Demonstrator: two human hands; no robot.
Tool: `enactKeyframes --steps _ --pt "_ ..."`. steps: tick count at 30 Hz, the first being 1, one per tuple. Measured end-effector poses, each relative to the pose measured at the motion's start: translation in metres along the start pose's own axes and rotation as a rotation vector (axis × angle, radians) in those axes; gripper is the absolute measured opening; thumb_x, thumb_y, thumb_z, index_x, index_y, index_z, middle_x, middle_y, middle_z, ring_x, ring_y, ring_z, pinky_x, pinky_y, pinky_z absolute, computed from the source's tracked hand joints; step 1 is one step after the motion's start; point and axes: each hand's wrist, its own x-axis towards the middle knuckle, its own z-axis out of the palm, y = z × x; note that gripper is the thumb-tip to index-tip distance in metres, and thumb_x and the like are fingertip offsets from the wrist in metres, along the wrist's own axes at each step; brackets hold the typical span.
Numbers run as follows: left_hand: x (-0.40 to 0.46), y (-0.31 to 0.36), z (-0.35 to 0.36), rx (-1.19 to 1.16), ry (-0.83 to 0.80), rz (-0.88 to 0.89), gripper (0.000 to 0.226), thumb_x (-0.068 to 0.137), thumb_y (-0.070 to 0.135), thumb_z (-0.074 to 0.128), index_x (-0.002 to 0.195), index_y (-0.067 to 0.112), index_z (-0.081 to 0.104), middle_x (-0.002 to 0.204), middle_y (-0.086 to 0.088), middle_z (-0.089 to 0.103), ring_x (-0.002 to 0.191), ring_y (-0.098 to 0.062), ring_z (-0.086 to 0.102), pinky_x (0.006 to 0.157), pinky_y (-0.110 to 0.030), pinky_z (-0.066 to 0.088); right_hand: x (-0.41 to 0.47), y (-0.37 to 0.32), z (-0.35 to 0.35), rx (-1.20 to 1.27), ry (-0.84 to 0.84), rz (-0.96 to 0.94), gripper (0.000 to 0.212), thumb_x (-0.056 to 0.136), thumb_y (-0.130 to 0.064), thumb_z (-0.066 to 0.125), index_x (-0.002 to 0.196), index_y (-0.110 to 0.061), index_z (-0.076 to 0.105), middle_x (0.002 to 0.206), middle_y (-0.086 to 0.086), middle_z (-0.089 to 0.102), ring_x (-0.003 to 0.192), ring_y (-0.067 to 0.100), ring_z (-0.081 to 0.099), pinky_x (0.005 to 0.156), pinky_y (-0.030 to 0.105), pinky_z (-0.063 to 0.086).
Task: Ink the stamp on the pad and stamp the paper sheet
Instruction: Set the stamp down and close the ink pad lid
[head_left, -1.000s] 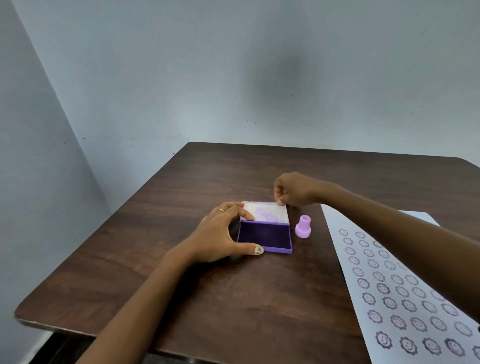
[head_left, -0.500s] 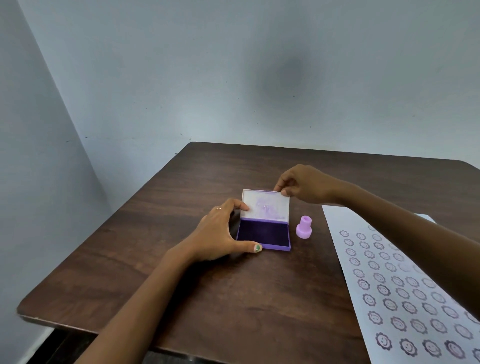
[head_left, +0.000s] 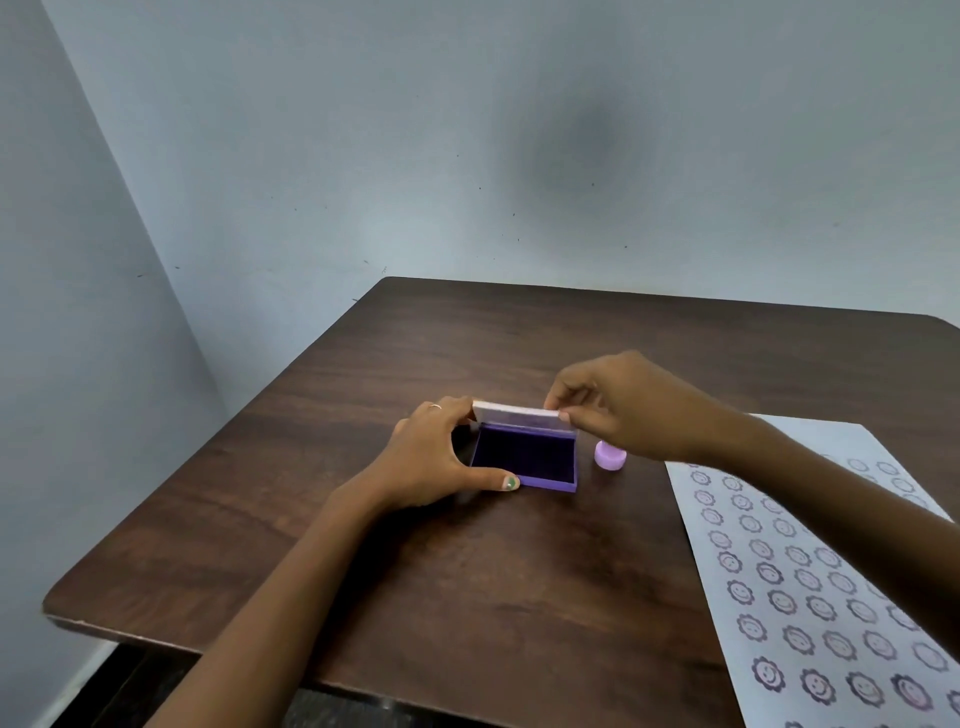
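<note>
A purple ink pad (head_left: 527, 460) lies near the middle of the dark wooden table (head_left: 467, 597), its dark inked surface showing. Its clear lid (head_left: 519, 417) stands tilted forward over the pad. My left hand (head_left: 431, 457) clasps the pad's left side, thumb along the front edge. My right hand (head_left: 618, 402) pinches the lid's top right corner. A small lilac stamp (head_left: 610, 458) stands just right of the pad, partly hidden under my right hand. The paper sheet (head_left: 831, 571), covered with several rows of purple smiley prints, lies at the right.
Pale blue walls stand behind and to the left of the table. The table's front edge runs along the lower left, with dark floor below it.
The lid lay flat open behind the pad a second ago; my right hand has swung it up and forward over the pad. My left hand has stayed on the pad's side.
</note>
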Motion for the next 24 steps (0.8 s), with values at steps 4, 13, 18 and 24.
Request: enactKeyframes --steps 4,13,18,24 --pt "-0.001 -0.002 0.0 0.0 0.008 0.023 0.061 0.06 0.058 0.077 0.114 0.044 0.054 0.119 0.015 0.056 0.114 -0.01 0.043 0.104 -0.044 0.034 -0.019 -0.01 0.016 -0.199 -0.002 -0.056 0.018 0.088 -0.019 0.054 0.103 -0.021 0.064 0.103 -0.001 0.068 0.093 0.017 0.06 0.079 0.032 0.048" --pt "-0.001 -0.002 0.001 0.013 0.015 0.022 0.061 0.061 0.056 0.078 0.115 0.045 0.053 0.122 0.019 0.052 0.117 -0.007 0.04 0.104 -0.037 0.03 -0.039 -0.01 0.044 -0.38 0.039 -0.133 0.024 0.091 -0.017 0.046 0.112 -0.018 0.059 0.11 0.005 0.063 0.095 0.025 0.056 0.077 0.039 0.048" --pt "-0.003 -0.001 0.0 0.011 0.007 0.027 0.059 0.062 0.056 0.077 0.114 0.043 0.054 0.122 0.018 0.053 0.116 -0.007 0.04 0.106 -0.042 0.032 -0.042 -0.008 0.05 -0.345 0.083 -0.145 0.027 0.094 -0.027 0.043 0.112 -0.018 0.06 0.114 0.004 0.064 0.101 0.023 0.055 0.087 0.037 0.045" --pt "-0.002 -0.001 0.0 0.011 -0.004 0.044 0.058 0.062 0.057 0.076 0.114 0.044 0.053 0.119 0.022 0.05 0.113 -0.006 0.038 0.103 -0.037 0.032 -0.045 -0.011 0.06 -0.311 0.117 -0.093 0.031 0.092 -0.015 0.051 0.121 -0.009 0.057 0.126 0.01 0.061 0.115 0.027 0.054 0.1 0.041 0.041"
